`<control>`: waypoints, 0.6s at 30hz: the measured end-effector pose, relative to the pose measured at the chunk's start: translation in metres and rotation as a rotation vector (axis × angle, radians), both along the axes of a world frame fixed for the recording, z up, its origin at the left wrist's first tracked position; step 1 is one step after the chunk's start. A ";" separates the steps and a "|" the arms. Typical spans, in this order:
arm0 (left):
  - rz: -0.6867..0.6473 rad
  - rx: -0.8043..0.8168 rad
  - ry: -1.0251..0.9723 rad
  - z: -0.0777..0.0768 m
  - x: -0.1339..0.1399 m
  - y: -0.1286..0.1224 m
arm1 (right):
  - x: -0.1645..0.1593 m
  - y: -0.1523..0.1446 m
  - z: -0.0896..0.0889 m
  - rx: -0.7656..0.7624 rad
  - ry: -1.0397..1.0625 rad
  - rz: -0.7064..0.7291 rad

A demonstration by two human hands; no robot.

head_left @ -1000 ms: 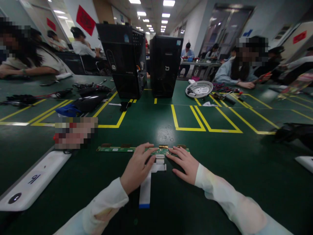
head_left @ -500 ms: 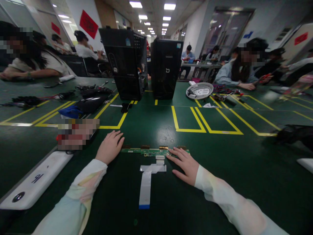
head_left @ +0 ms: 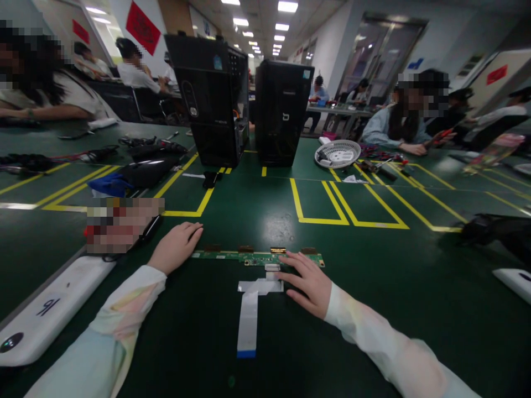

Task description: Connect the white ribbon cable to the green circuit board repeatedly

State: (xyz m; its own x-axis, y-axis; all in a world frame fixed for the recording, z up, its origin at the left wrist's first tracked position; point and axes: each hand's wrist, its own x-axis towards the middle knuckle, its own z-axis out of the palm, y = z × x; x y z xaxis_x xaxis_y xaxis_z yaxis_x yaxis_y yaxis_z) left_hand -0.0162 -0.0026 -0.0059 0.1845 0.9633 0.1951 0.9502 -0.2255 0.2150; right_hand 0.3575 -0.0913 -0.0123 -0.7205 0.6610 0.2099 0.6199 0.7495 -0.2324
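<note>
at far left, a white case [head_left: 53, 307] lies slantwise, bounding the room on that side. the left hand [head_left: 176, 247] rests by the left end of the long, narrow circuit board [head_left: 259, 258], its fingers close together; whether they pinch it, i cannot tell. the board lies flat across the green table [head_left: 369, 260], in front of the wearer. it looks light and stiff but thin enough to flex if lifted by one end; both ends, or the long edges, seem the safest hold, away from the brown tabs [head_left: 245, 249] along its far edge, which look delicate. near its middle, a white ribbon cable [head_left: 248, 318] runs from the connector [head_left: 272, 267] towards the wearer, folded once and ending in a blue tip; it looks soft, easily creased and prone to drag. the right hand [head_left: 307, 282] lies palm down with fingers spread over the board's right part and beside the connector. farther right, tabletop stretches towards a black item [head_left: 493, 235]; beyond the board, it reaches the yellow tape [head_left: 323, 220].
</note>
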 end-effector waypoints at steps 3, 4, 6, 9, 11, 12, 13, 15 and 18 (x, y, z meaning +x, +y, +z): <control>-0.015 -0.028 -0.008 0.000 -0.003 0.000 | -0.008 -0.003 0.002 -0.038 -0.005 0.023; -0.021 -0.035 -0.010 0.000 -0.003 0.001 | -0.010 -0.004 0.002 -0.046 -0.011 0.022; -0.030 -0.037 -0.013 0.000 -0.003 0.001 | -0.011 -0.004 0.002 -0.052 -0.029 0.005; -0.034 -0.019 -0.016 -0.001 -0.002 0.001 | -0.011 -0.004 0.002 -0.073 -0.065 -0.028; -0.034 -0.013 -0.022 -0.002 -0.002 0.002 | -0.011 -0.003 0.002 -0.096 -0.090 -0.041; -0.032 -0.013 -0.027 -0.003 -0.003 0.002 | -0.011 -0.003 0.002 -0.106 -0.102 -0.046; -0.030 -0.014 -0.032 -0.003 -0.003 0.003 | -0.011 -0.003 0.003 -0.113 -0.111 -0.051; -0.034 -0.008 -0.043 -0.005 -0.006 0.004 | -0.013 -0.003 0.002 -0.118 -0.123 -0.057; -0.043 -0.006 -0.053 -0.007 -0.011 0.008 | -0.013 -0.001 0.001 -0.112 -0.135 -0.052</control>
